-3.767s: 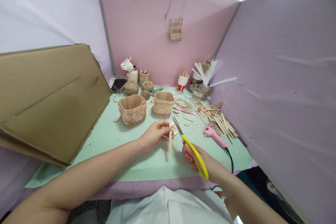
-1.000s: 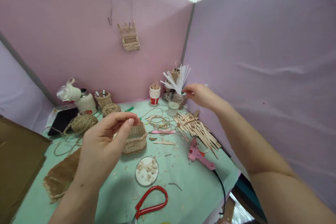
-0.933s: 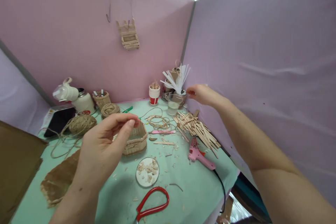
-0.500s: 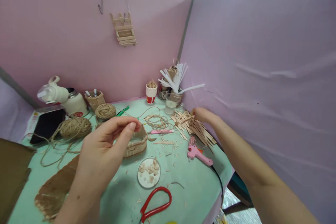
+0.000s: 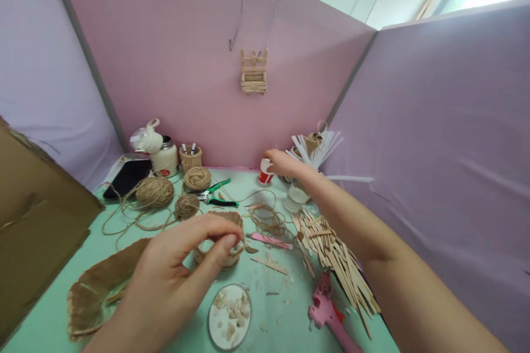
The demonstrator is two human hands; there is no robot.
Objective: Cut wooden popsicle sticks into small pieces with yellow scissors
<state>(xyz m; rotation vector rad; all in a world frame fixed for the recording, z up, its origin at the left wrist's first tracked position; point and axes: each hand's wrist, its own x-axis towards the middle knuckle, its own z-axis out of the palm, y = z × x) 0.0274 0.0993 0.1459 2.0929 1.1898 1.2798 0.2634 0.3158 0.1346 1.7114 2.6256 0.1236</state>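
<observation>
My left hand (image 5: pixel 182 276) hovers in front of a small oval basket (image 5: pixel 235 256), thumb and forefinger pinched together. Whatever lies between those fingertips is too small to make out. At the back of the table my right hand (image 5: pixel 284 163) reaches over the mouth of a red and white paper cup (image 5: pixel 265 176). Its fingers are curled at the rim and partly hidden, as is what they hold. Below that forearm lies a loose pile of thin wooden sticks (image 5: pixel 331 248). A round dish (image 5: pixel 229 317) of wood chips stands near the left hand.
A pink glue gun (image 5: pixel 329 311) lies at the front right. Twine balls (image 5: pixel 155 192), green-handled pliers (image 5: pixel 217 196) and a larger brown basket (image 5: pixel 89 298) occupy the left side. A pink cutter (image 5: pixel 271 240) lies mid-table; a clear cup (image 5: pixel 296 198) stands behind the sticks. Cardboard (image 5: pixel 37 220) rises at left.
My right hand has moved from the stick pile back and left to the paper cup. The left hand keeps its pinch near the small basket. The view has swung and tilted.
</observation>
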